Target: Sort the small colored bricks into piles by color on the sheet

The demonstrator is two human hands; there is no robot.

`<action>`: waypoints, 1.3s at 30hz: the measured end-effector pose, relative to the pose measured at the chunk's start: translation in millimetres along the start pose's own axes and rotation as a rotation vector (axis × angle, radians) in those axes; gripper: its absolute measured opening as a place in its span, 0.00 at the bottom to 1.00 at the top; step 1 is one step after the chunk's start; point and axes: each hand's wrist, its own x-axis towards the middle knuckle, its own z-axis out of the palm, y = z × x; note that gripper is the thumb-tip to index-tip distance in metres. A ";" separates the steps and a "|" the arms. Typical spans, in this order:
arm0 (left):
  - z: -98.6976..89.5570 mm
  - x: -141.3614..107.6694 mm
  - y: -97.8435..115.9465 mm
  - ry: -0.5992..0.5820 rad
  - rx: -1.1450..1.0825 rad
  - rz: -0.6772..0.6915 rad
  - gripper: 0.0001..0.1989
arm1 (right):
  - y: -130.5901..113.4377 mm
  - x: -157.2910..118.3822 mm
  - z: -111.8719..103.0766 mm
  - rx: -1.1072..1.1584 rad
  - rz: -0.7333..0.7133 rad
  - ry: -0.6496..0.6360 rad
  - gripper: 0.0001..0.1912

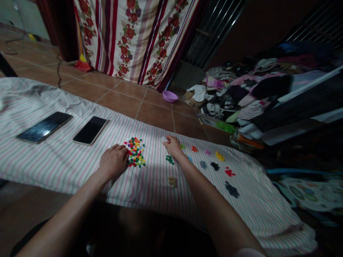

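While the left hand (114, 160) rests at the left edge of the mixed pile (136, 153), the right hand (173, 145) is over at the white pile (164, 139), near the far edge of the striped surface (152, 189)! The left fingers are curled against the coloured pieces; whether they pinch one, I can't tell. The right fingers bend down onto the white ones, close together, though from where I stand I can't say if a piece is clamped between them.

Neat work would mean lifting one piece at a time, setting it low and gently, and keeping that right wrist high, because the green pile (169, 159) sits just beside the forearm and a sleeve-brush could scatter it. Dim light, too: black (214, 166) and dark grey (232, 190) piles deserve a second look.

Any lettering? Two phones (44, 127) lie dark-screened on the left; no brand or label readable anywhere.
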 end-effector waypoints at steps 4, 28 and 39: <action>-0.5 0.0 -0.5 -0.006 -0.016 0.003 0.14 | 1.3 -1.0 -0.5 0.024 -0.028 0.026 0.16; 2.4 -1.0 -7.3 0.006 -0.075 0.021 0.14 | -38.0 -60.7 -17.3 0.235 -0.246 -0.086 0.12; -2.5 -3.1 -12.0 -0.020 -0.062 0.026 0.17 | -81.9 -95.0 -16.3 0.304 -0.371 -0.282 0.09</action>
